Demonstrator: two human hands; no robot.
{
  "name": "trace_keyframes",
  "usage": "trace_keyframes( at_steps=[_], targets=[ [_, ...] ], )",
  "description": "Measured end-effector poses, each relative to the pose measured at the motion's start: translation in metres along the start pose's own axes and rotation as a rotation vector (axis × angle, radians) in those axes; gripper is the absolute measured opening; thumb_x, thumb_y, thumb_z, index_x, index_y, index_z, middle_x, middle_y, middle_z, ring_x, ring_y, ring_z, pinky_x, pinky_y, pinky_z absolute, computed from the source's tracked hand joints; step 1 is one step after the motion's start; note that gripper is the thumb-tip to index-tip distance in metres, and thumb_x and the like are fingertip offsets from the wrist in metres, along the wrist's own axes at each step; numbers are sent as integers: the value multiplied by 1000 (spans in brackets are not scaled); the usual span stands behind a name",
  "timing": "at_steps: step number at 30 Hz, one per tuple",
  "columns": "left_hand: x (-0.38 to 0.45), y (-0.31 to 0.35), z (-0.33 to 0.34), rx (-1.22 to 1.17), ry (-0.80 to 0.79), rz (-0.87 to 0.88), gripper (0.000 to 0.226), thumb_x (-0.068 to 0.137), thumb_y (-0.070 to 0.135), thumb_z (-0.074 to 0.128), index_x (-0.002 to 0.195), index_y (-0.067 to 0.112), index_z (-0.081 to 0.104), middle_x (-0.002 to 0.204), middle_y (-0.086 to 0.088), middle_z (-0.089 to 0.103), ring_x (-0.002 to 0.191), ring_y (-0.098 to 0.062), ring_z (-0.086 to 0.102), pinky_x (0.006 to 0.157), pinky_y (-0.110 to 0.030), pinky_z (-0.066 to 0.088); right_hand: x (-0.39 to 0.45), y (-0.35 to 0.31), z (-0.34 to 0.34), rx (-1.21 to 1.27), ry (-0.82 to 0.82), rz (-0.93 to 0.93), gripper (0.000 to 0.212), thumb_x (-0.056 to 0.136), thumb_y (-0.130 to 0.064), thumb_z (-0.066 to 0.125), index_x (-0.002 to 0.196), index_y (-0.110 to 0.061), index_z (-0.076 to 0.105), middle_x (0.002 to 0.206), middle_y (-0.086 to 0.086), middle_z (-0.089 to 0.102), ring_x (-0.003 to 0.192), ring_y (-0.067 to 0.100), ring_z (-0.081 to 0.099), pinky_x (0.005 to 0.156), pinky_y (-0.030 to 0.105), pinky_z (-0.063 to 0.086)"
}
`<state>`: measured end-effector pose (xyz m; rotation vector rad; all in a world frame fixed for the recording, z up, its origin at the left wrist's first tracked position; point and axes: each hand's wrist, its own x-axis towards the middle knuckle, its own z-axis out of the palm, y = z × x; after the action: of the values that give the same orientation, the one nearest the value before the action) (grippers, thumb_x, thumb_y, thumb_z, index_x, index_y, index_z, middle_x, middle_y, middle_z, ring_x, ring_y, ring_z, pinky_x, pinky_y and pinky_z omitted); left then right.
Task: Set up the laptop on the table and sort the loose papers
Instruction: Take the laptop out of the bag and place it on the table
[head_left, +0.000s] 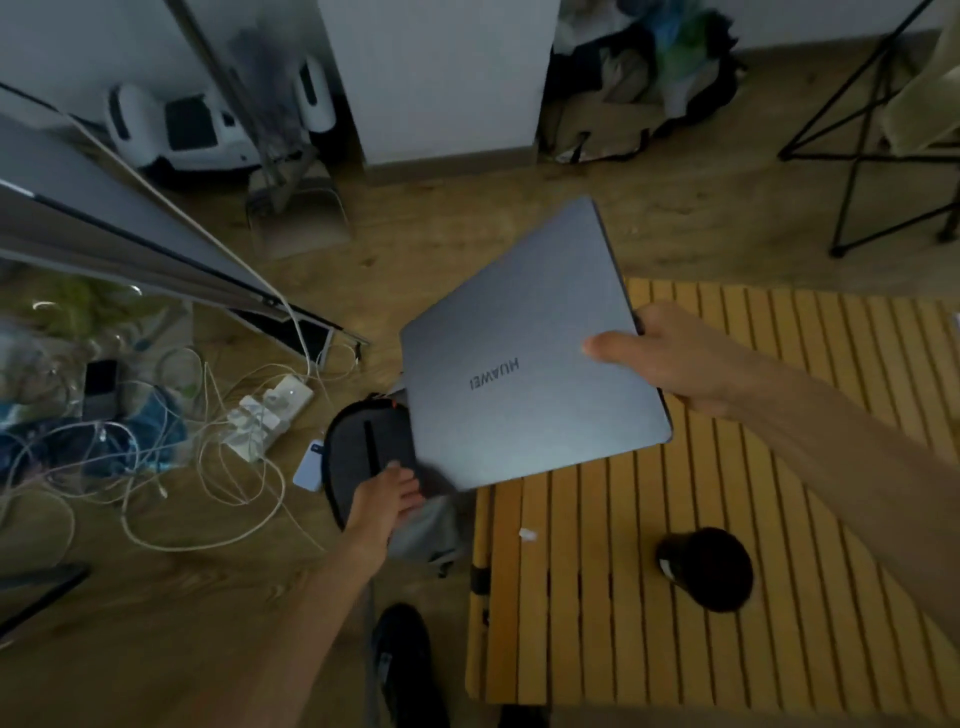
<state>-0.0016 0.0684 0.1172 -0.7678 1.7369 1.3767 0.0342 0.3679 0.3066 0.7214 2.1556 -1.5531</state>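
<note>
A closed grey laptop with a logo on its lid hangs in the air, over the far left corner of the yellow slatted table. My right hand grips its right edge, thumb on the lid. Below it, on the floor, stands a dark grey backpack. My left hand holds the backpack's open edge. No loose papers are clearly in view, only a tiny white scrap on the table.
A black round object lies on the table. White cables and a power strip sprawl on the wooden floor at left. A black metal stand is at the back right, and bags stand against the wall.
</note>
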Motion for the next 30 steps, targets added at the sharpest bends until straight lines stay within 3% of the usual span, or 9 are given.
trace_keyframes(
  at_steps=[3, 6, 8, 11, 14, 18, 22, 27, 30],
  targets=[
    [-27, 30, 25, 34, 7, 108, 46, 103, 42, 42, 126, 6, 60, 119, -4, 60, 114, -25, 56, 96, -38, 46, -30, 24, -23, 149, -18, 61, 19, 97, -20, 61, 114, -14, 69, 110, 0, 76, 95, 13, 73, 73, 21, 58],
    [-50, 56, 49, 32, 6, 250, 31, 102, 35, 46, 102, 14, 70, 113, 2, 64, 116, -24, 57, 107, -43, 41, -58, 51, -42, 224, -16, 101, 23, 98, -22, 60, 116, -12, 68, 111, 1, 76, 100, 18, 73, 78, 28, 58],
    [-59, 62, 66, 35, 10, 325, 28, 102, 31, 47, 92, 17, 69, 104, 2, 68, 110, -25, 61, 104, -45, 44, -73, 69, -56, 259, 26, 120, 26, 97, -24, 60, 118, -10, 67, 112, 4, 75, 101, 22, 73, 82, 33, 58],
    [-86, 64, 96, 57, -1, 391, 28, 102, 30, 46, 101, 11, 68, 101, -1, 68, 102, -23, 63, 88, -38, 47, -96, 89, -82, 291, 129, 142, 30, 96, -29, 61, 118, -9, 67, 111, 6, 75, 100, 25, 73, 86, 41, 57],
    [-111, 65, 135, 109, -47, 435, 29, 103, 26, 44, 97, 8, 65, 94, -2, 67, 89, -17, 62, 72, -31, 42, -117, 105, -117, 265, 223, 164, 27, 98, -32, 59, 114, -13, 69, 105, 1, 77, 92, 19, 74, 77, 35, 57],
    [-135, 69, 202, 206, -115, 484, 28, 98, 30, 46, 96, 7, 64, 100, -12, 68, 95, -28, 64, 73, -36, 41, -135, 147, -174, 248, 364, 190, 25, 97, -34, 62, 112, -16, 70, 105, -2, 77, 94, 18, 73, 79, 34, 56],
    [-144, 67, 287, 378, -163, 503, 27, 100, 20, 47, 101, 0, 64, 97, -9, 66, 84, -21, 60, 66, -35, 40, -139, 223, -236, 239, 446, 267, 32, 94, -39, 65, 115, -14, 70, 114, 0, 73, 104, 22, 68, 93, 44, 53],
    [-121, 33, 389, 606, -195, 390, 22, 94, 11, 51, 96, -2, 68, 104, -15, 69, 92, -26, 63, 77, -39, 49, -127, 337, -297, 222, 424, 392, 48, 93, -40, 66, 128, -8, 63, 124, 6, 67, 112, 28, 62, 102, 52, 48],
    [-102, 4, 426, 742, -141, 301, 22, 92, 7, 50, 98, -4, 68, 104, -18, 69, 96, -32, 65, 81, -47, 54, -120, 393, -309, 194, 349, 464, 50, 93, -41, 66, 128, -6, 62, 126, 7, 66, 111, 27, 62, 98, 46, 50]
  ],
)
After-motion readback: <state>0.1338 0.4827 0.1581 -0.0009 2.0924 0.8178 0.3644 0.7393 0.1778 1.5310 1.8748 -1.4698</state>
